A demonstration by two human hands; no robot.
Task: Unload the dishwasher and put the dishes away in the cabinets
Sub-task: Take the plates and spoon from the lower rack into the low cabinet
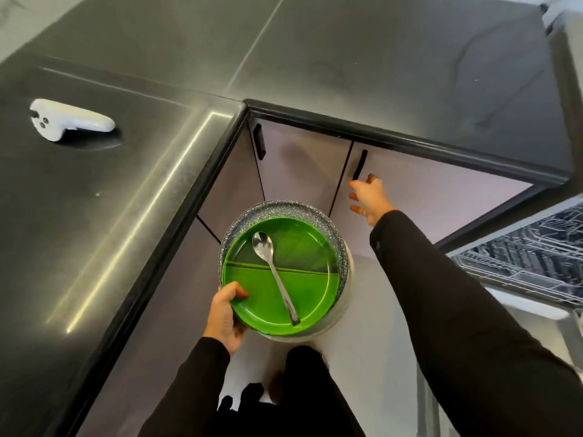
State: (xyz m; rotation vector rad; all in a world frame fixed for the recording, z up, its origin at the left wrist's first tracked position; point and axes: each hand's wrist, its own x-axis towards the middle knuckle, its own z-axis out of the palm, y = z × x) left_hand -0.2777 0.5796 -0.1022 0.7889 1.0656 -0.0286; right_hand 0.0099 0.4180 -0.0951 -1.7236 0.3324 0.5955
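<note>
Left hand (224, 316) pinches the rim of the green divided plate (280, 275), stacked on a speckled plate (342, 247), below worktop (94, 200) level; spoon (274, 272) lies loose on top, so I expect it slides off if the stack tilts; right hand (367, 197), fingers spread, just beside the cabinet handle (359, 164); I can't see the stack's underside; dishwasher rack (530, 257) is cut off.

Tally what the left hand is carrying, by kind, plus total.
Green plate: 1
Speckled grey plate under it: 1
White dish at the bottom of the stack: at least 1, mostly hidden
Spoon lying on the green plate: 1
Total: 4 visible items
</note>
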